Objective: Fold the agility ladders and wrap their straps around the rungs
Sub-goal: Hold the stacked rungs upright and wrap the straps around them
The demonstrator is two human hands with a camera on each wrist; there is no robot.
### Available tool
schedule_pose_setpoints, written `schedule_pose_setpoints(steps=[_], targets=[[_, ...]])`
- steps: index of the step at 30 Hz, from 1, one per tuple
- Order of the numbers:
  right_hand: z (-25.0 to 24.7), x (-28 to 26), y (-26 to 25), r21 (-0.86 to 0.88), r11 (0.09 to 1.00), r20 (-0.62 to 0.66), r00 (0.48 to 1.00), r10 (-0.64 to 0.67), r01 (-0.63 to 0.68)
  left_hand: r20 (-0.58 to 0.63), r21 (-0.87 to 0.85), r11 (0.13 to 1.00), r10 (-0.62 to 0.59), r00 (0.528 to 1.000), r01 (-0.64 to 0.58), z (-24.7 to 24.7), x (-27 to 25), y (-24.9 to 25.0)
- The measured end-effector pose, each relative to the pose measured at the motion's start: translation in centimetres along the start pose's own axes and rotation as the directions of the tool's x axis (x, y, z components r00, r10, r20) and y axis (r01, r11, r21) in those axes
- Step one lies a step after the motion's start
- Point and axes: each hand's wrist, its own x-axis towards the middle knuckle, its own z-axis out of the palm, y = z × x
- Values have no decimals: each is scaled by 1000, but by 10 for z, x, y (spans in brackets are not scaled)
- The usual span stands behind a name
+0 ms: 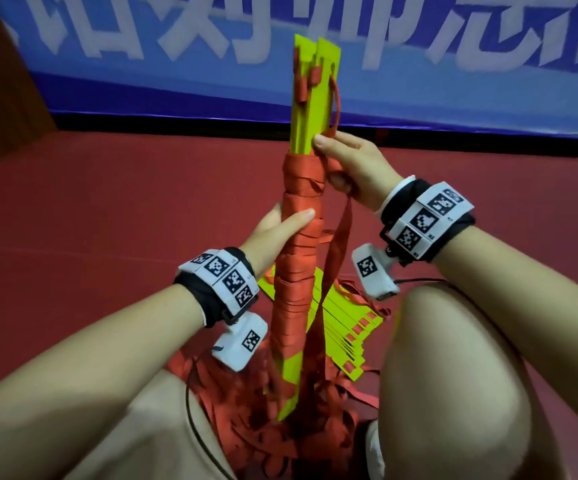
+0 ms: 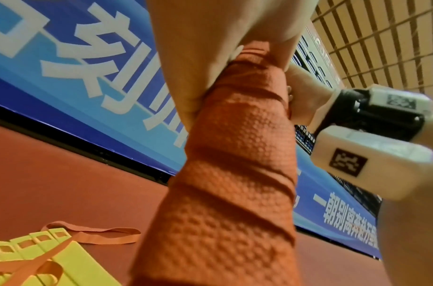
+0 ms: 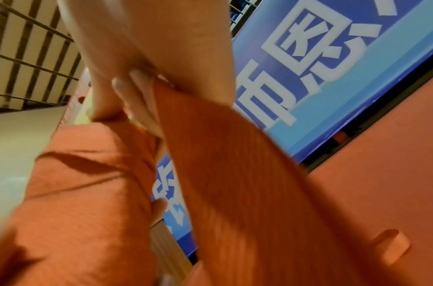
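A bundle of yellow-green ladder rungs (image 1: 315,98) stands upright in front of me, its middle wound with red strap (image 1: 298,244). My left hand (image 1: 280,223) grips the wrapped part (image 2: 237,154) about halfway up. My right hand (image 1: 346,164) is at the top of the wrapping, its fingers curled round the loose red strap (image 3: 210,154), which hangs down to the floor (image 1: 336,258). A small red loop (image 1: 336,98) arcs beside the bare rung tops.
A second stack of yellow-green rungs (image 1: 346,334) lies on the red floor (image 1: 107,220) behind the bundle, amid a tangle of loose red straps (image 1: 280,427). My bare knees flank it. A blue banner (image 1: 142,64) runs along the wall ahead.
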Motion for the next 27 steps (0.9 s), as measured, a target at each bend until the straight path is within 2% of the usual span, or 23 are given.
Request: schedule_pose_setpoints(steps=[5,10,13,16,18,20,24,27], targets=[[-11,1,11,-168,973,-77,986,149,-160,-76,315,948,69,995,-42,0,1,-12],[-7,5,13,-173,978,-195,978,80,-114,-174,418,908,104,979,-22,11,6,-13],[3,9,22,-215,971,-267,963,47,-107,-215,450,892,78,973,28,18,10,-14],[17,14,30,-316,936,-288,956,64,-157,-232,491,865,17,973,102,19,15,-19],[21,13,34,-342,927,-280,958,55,-153,-221,534,825,-75,972,185,17,16,-23],[20,11,38,-368,926,-272,962,-15,-89,-173,565,802,-110,979,191,14,15,-22],[15,12,37,-406,913,-255,963,-83,-29,-122,549,830,-35,992,97,7,9,-15],[15,13,31,-425,905,-227,966,-126,18,-61,424,905,-5,998,30,-1,7,-9]])
